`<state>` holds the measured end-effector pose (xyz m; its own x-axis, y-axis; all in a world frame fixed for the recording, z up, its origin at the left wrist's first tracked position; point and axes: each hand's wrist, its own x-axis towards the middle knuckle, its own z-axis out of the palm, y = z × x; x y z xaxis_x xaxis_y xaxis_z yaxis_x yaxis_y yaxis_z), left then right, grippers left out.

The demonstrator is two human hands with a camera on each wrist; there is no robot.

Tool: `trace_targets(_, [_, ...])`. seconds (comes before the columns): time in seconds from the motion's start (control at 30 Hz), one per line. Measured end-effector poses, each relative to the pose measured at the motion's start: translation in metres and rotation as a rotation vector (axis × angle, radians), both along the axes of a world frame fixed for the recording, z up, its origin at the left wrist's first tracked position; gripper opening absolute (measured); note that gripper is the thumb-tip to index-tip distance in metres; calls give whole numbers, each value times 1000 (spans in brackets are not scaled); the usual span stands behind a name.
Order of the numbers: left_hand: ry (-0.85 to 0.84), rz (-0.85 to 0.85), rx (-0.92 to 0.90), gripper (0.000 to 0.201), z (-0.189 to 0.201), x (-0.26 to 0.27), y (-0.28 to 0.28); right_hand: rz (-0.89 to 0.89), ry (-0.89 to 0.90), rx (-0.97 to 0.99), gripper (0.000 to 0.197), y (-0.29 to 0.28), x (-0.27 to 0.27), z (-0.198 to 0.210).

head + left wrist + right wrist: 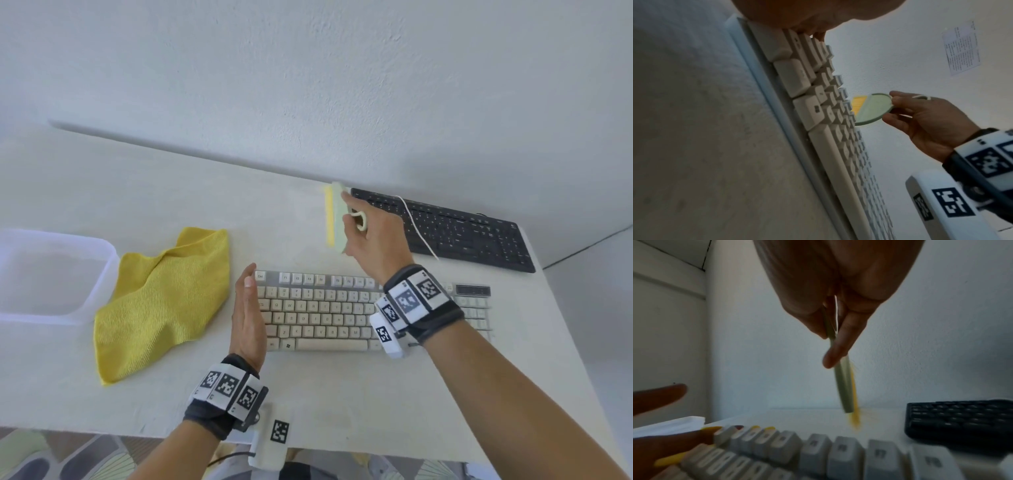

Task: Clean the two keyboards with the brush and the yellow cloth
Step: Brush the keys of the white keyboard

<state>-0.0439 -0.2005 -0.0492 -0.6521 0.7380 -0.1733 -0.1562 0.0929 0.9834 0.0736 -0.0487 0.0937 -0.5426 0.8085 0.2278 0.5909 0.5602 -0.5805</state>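
Observation:
A pale green brush (338, 219) with yellow bristles is pinched by my right hand (371, 233) above the table, between the two keyboards; its flat body (873, 108) and edge (844, 386) show in the wrist views. The beige keyboard (329, 315) lies at the front; my left hand (248, 315) stands on edge, fingers straight, against its left end. The black keyboard (455, 229) lies at the back right near the wall. The yellow cloth (164, 301) lies crumpled to the left of the beige keyboard.
A clear plastic tub (51, 274) stands at the table's left edge, next to the cloth. A white cord (416, 226) runs across the black keyboard. The wall (308, 85) is close behind the table. The table's front edge (102, 433) is near my body.

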Motion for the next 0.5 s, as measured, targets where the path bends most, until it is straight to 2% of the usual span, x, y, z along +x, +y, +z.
trace_targets(0.07, [-10,-8,7,87,-1,-1,1,-88,93,-90,33,6,12,7])
trace_targets(0.13, [-7,-8,4,86,0,0,1,-144,109,-152,30,10,29,18])
trace_targets(0.3, [4,-1,-7,94,-1,0,1,-98,-67,-187,27,20,81,45])
trace_targets(0.4, [15,8,-11,94,-1,1,1,-42,-142,-241,26,21,93,38])
trace_targets(0.5, [19,19,2,94,-1,2,1,2,-141,-162,27,21,79,13])
